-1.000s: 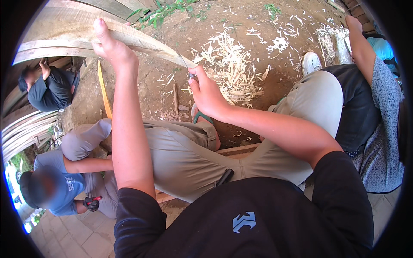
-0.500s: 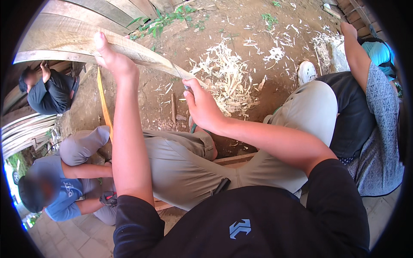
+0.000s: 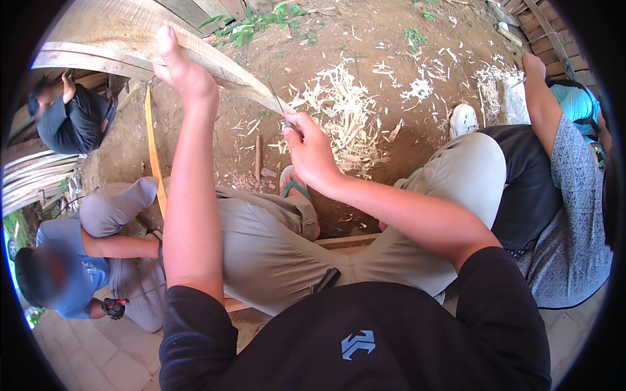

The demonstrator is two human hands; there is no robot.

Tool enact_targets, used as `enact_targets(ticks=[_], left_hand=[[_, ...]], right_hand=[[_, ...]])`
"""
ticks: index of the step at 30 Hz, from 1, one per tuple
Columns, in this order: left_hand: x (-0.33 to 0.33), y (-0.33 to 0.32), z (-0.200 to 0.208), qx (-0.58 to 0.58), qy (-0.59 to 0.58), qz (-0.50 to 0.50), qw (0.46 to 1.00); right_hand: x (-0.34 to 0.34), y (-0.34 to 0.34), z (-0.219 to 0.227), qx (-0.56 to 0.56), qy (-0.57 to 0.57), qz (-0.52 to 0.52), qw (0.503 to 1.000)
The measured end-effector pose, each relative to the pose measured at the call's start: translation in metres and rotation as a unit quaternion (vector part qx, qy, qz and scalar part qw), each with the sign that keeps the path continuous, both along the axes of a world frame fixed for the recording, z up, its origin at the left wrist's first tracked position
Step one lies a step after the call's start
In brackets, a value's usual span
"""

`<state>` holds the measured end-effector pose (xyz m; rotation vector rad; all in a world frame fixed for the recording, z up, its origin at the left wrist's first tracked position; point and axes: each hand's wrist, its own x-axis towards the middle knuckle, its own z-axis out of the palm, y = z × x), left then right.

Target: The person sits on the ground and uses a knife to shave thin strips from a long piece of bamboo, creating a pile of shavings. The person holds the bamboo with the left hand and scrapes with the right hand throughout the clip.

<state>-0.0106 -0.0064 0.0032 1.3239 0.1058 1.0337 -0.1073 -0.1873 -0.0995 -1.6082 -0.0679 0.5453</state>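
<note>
A long pale wooden strip point(image 3: 228, 73) slants from the upper left down toward the middle, its near end tapering. My left hand point(image 3: 189, 81) is closed around it, thumb along the face and fingers mostly hidden behind. In my right hand point(image 3: 313, 150) is a knife point(image 3: 276, 99). Its thin blade points up and away, lying at the strip's narrow end. My fingers cover most of the knife's handle.
Wood shavings point(image 3: 342, 117) lie heaped on the dirt ahead. At left, a person in blue point(image 3: 94, 274) sits near a yellowish strip point(image 3: 154, 150); another person in dark clothes point(image 3: 75, 127) crouches farther off. A person in a patterned garment point(image 3: 574, 215) is at my right.
My view has shifted slightly. My left hand and the strip appear a little higher and farther right; the knife stays at the strip's end. The person in blue has moved their gloved hand left.
</note>
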Motion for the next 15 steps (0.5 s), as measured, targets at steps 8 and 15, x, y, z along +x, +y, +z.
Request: enact_targets(ticks=[8,15], left_hand=[[0.002,-0.003,-0.002,-0.027,0.003,0.013,1.000],[0.001,-0.004,0.000,-0.006,0.001,-0.004,1.000]], right_hand=[[-0.010,0.009,-0.011,0.077,-0.129,-0.053,0.987],[-0.010,0.009,-0.013,0.057,-0.132,-0.055,0.988]])
